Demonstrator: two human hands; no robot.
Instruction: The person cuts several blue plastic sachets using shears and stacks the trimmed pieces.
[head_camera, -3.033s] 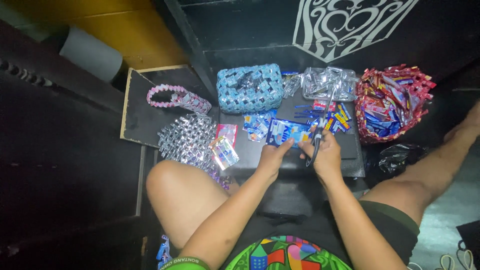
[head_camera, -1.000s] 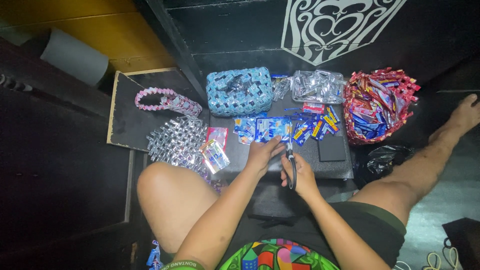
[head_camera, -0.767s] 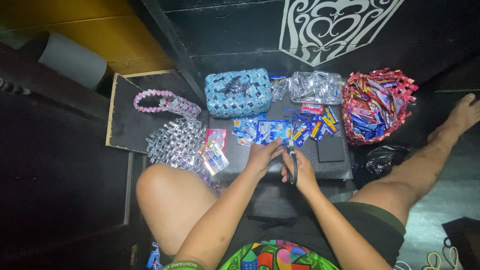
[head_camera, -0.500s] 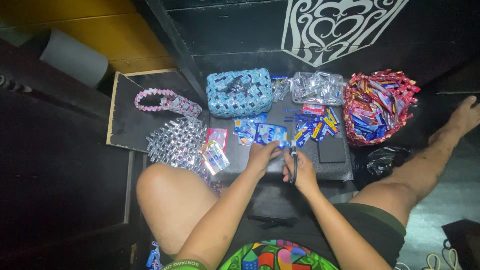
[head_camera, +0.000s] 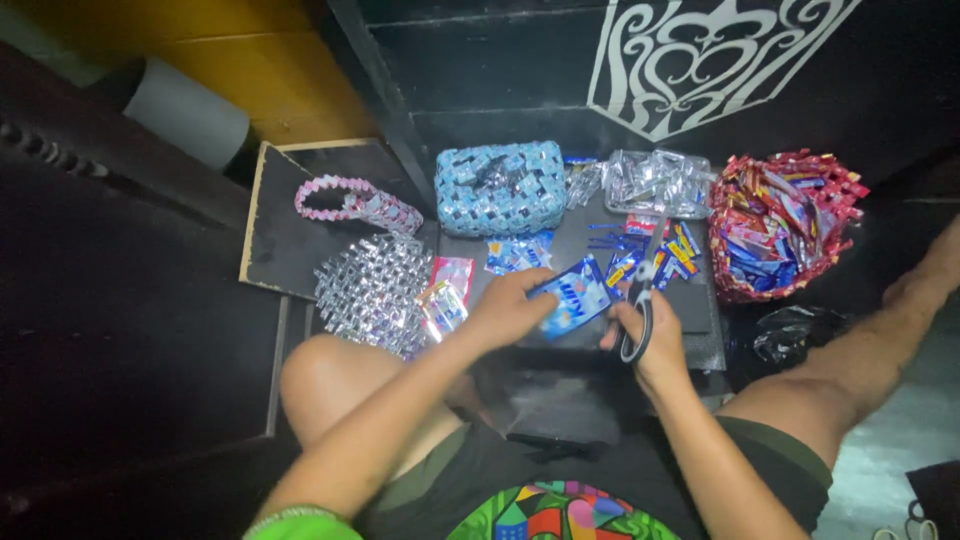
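My left hand (head_camera: 508, 307) grips a blue foil wrapper (head_camera: 570, 296) by its left side, holding it flat just above a black board (head_camera: 690, 310). My right hand (head_camera: 652, 340) is closed on black-handled scissors (head_camera: 640, 300), whose blades point up and away past the wrapper's right edge. Both hands hover over my lap, between my bent left knee (head_camera: 325, 375) and my outstretched right leg (head_camera: 860, 350).
A blue woven wrapper bag (head_camera: 500, 186) stands behind the hands, with a clear silver wrapper pile (head_camera: 655, 180) and a red heap of wrappers (head_camera: 780, 225) to its right. A pink woven strap (head_camera: 350, 203), a silver woven mat (head_camera: 375, 290) and loose wrapper strips (head_camera: 660, 250) lie around.
My left hand has lifted the blue wrapper off the board toward me. My right hand has shifted right with the scissors, and the blades now point farther away.
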